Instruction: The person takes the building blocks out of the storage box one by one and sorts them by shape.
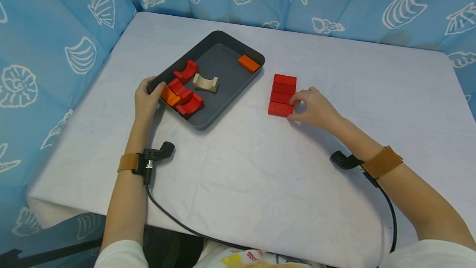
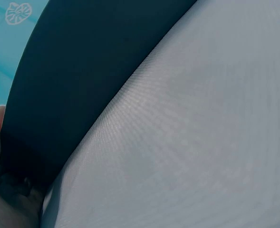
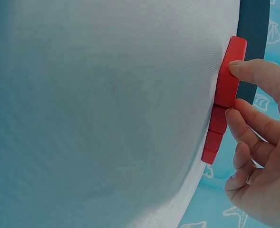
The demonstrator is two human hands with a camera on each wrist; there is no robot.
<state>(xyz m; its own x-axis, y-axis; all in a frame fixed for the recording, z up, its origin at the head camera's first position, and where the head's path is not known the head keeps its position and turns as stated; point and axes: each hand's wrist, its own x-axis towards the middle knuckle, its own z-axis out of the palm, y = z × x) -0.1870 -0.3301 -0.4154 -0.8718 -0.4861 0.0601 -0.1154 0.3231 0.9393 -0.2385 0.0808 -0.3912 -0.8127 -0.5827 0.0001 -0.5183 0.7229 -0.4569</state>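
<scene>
My left hand (image 1: pixel 146 99) grips the left corner of a dark grey tray (image 1: pixel 227 80), thumb over the rim. Inside, near that hand, are several red blocks with curved cut-outs (image 1: pixel 190 105), an orange block (image 1: pixel 171 96) and a pale wooden curved block (image 1: pixel 205 83). Another orange block (image 1: pixel 248 64) lies by the tray's right end. On the cloth to the right, several red blocks (image 1: pixel 284 79) form a row. My right hand (image 1: pixel 314 107) pinches the nearest red block (image 3: pixel 228 80) of that row by its ends, between thumb and forefinger; it still touches its neighbour.
A white cloth (image 1: pixel 238 168) covers the table. Blue shell-patterned curtains (image 1: pixel 346 7) hang along the back and left sides. Each wrist wears a strapped camera, and a black cable (image 1: pixel 178 228) trails from the left one across the near edge.
</scene>
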